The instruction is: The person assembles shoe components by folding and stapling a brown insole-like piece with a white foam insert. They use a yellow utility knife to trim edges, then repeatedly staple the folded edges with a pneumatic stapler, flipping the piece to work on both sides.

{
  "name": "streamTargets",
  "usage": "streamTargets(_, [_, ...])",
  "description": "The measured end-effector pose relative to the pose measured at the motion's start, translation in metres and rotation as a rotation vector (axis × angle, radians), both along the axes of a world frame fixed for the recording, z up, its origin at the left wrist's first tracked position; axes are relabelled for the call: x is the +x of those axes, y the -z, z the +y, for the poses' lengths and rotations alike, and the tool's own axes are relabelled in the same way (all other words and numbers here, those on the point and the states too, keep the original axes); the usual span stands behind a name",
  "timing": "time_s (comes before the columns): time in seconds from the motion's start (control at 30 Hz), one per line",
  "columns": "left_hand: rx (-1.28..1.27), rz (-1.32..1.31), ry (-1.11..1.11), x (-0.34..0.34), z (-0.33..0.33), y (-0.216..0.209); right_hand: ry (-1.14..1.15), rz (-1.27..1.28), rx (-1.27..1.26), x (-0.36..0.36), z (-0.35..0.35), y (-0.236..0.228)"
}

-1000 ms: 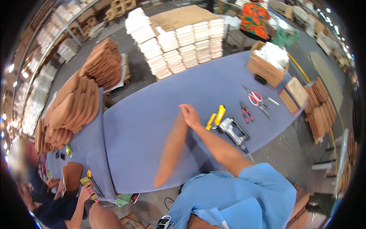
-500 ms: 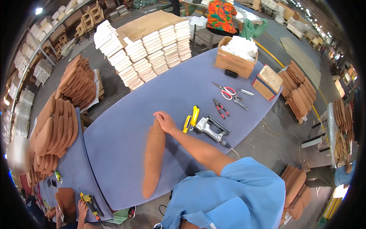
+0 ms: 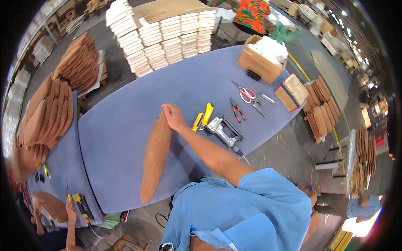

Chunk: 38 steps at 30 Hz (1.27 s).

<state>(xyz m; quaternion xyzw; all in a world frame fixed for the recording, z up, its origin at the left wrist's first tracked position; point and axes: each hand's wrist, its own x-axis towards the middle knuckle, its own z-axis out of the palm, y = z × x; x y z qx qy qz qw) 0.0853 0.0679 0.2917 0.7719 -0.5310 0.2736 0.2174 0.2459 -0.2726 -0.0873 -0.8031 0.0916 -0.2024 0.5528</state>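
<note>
My right hand [image 3: 173,117] grips the upper end of a brown fabric-covered cushion pad [image 3: 155,161]. The pad is seen nearly edge-on, slanting down toward the near edge of the blue-grey covered table [image 3: 113,146]. My left hand does not show. Right of my hand lie two yellow-handled tools [image 3: 207,113] and a silver pneumatic staple gun [image 3: 224,131] with its hose. Beyond them are red-and-black pliers [image 3: 237,111], red-and-white-handled scissors [image 3: 247,95], grey snips [image 3: 258,109] and a silver strip [image 3: 267,98].
A carton of white stuffing [image 3: 261,65] and a smaller box [image 3: 292,93] stand at the far right. Stacked white foam pads [image 3: 167,39] rise behind the table. Brown pads [image 3: 46,111] are piled left. A co-worker's hand [image 3: 71,209] is beside a yellow tool at lower left.
The whole view has shifted, so most things sit higher and farther left. The pad's lower end has swung slightly left, still in my right hand. The co-worker's pad has tilted over.
</note>
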Motion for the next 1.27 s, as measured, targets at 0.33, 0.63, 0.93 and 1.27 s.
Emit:
streamTargets(0.33, [-0.11,-0.179,0.012,-0.051,-0.034,-0.019,-0.078,-0.242,-0.441,0.001,0.02,-0.016])
streamTargets(0.63, [-0.259,-0.34,-0.099,-0.068,-0.064,-0.011,-0.431,-0.323,-0.713,-0.061,0.074,-0.063])
streamTargets(0.93, [0.123,0.462,-0.782,0.02,-0.067,0.247,-0.464,-0.399,-0.592,-0.036,0.09,-0.057])
streamTargets(1.27, [0.251,0.737,-1.06,0.021,-0.054,0.282,-0.34,-0.246,-0.1,0.078,0.033,0.002])
